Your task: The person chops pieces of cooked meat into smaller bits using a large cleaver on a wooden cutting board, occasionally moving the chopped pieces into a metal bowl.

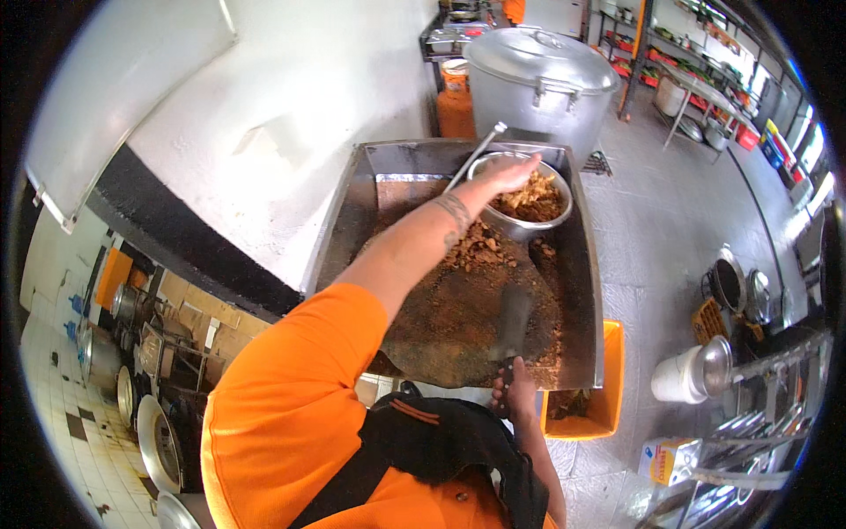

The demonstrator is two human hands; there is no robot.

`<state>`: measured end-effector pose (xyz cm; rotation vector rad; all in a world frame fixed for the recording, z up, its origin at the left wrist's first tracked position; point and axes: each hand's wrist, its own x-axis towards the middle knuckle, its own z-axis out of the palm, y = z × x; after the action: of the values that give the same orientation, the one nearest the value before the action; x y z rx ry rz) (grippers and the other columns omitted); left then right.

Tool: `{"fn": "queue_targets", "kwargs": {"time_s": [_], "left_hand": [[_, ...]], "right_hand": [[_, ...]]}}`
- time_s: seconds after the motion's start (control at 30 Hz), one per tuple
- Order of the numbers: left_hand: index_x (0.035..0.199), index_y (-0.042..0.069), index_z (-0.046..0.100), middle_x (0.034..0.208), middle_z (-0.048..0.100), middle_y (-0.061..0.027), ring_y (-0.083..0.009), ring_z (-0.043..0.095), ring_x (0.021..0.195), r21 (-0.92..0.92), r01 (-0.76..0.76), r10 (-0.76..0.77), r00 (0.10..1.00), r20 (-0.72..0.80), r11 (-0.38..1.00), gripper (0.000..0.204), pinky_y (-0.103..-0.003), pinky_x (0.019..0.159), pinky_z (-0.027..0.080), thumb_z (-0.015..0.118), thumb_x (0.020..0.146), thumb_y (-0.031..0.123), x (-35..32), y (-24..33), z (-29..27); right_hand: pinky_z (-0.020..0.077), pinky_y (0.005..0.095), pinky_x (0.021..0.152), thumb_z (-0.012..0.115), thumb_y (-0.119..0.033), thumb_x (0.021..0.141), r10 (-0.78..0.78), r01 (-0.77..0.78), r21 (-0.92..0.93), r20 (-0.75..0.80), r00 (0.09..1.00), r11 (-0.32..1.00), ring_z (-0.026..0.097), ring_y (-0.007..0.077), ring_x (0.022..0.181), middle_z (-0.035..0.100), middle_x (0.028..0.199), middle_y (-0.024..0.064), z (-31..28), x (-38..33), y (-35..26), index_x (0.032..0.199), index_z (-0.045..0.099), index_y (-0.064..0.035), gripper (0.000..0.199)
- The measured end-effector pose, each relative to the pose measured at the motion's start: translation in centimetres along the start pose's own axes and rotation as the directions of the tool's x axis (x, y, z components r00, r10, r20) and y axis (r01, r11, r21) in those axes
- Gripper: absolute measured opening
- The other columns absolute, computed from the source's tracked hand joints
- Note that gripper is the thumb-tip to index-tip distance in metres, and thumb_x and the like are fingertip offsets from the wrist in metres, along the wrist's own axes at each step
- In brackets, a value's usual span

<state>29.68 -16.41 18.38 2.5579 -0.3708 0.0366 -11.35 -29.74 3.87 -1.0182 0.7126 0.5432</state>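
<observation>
My left hand reaches over the far side of a round metal bowl. Its fingers look stretched out, partly hidden, close above the shredded brown and golden food in the bowl. Low in front of me, my right hand grips the dark handle of a cleaver. The broad blade points away from me over a dark, worn chopping board. Chopped brown bits lie heaped on the board next to the bowl. All this sits in a high-sided metal tray.
A long metal handle leans beside the bowl. Behind the tray stands a large lidded pot. An orange crate is at the tray's near right corner. White wall borders the left; a white bucket and metal rack stand right.
</observation>
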Motion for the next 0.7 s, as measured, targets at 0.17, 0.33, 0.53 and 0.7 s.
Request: {"fn": "queue_targets", "kwargs": {"time_s": [0.17, 0.33, 0.53, 0.7], "left_hand": [[0.115, 0.004, 0.068, 0.114, 0.068, -0.0191, -0.0380, 0.065, 0.106, -0.015, -0.231, 0.185, 0.815, -0.549, 0.973, 0.032, -0.045, 0.095, 0.052, 0.071, 0.087, 0.020, -5.0, -5.1, 1.4], [0.108, 0.004, 0.072, 0.106, 0.070, -0.0169, -0.0357, 0.064, 0.098, 0.023, -0.521, 0.513, 0.829, -0.222, 0.853, 0.025, -0.047, 0.088, 0.054, 0.072, 0.084, 0.012, -15.3, -10.4, 7.7], [0.113, 0.004, 0.072, 0.097, 0.072, -0.0162, -0.0338, 0.070, 0.087, 0.057, -0.263, 0.269, 0.947, -0.176, 0.963, 0.026, -0.046, 0.080, 0.057, 0.068, 0.092, 0.017, -16.4, -11.8, 9.9], [0.111, 0.000, 0.070, 0.088, 0.074, -0.0159, -0.0288, 0.074, 0.085, -0.399, 0.410, -0.353, 0.911, 0.212, 0.820, 0.032, -0.042, 0.075, 0.057, 0.069, 0.097, 0.030, -25.6, -11.1, 5.4]], "right_hand": [[0.0406, 0.0339, 0.044, 0.047, -0.062, 0.101, -0.037, 0.037, 0.049, -0.003, 0.999, 0.998, 0.048, 0.0169, 0.050, 0.051, 0.067, 0.0022, -0.9, 0.1, -0.1, 0.102, 0.055, -0.0103, 0.053], [0.0415, 0.0339, 0.045, 0.049, -0.063, 0.100, -0.032, 0.032, 0.026, 0.012, 0.999, 0.999, 0.048, 0.0170, 0.051, 0.052, 0.067, 0.0023, -0.3, 0.6, 0.1, 0.100, 0.056, -0.0100, 0.053], [0.0416, 0.0349, 0.045, 0.050, -0.064, 0.100, -0.049, 0.048, -0.040, -0.024, 0.999, 0.998, 0.049, 0.0172, 0.049, 0.053, 0.066, 0.0025, -0.2, 0.4, -0.4, 0.097, 0.058, -0.0103, 0.055], [0.0417, 0.0359, 0.043, 0.046, -0.064, 0.101, -0.118, 0.119, -0.063, 0.011, 0.993, 0.991, 0.050, 0.0185, 0.047, 0.051, 0.063, 0.0034, -1.3, 1.3, 0.8, 0.095, 0.056, -0.0107, 0.055]]}}
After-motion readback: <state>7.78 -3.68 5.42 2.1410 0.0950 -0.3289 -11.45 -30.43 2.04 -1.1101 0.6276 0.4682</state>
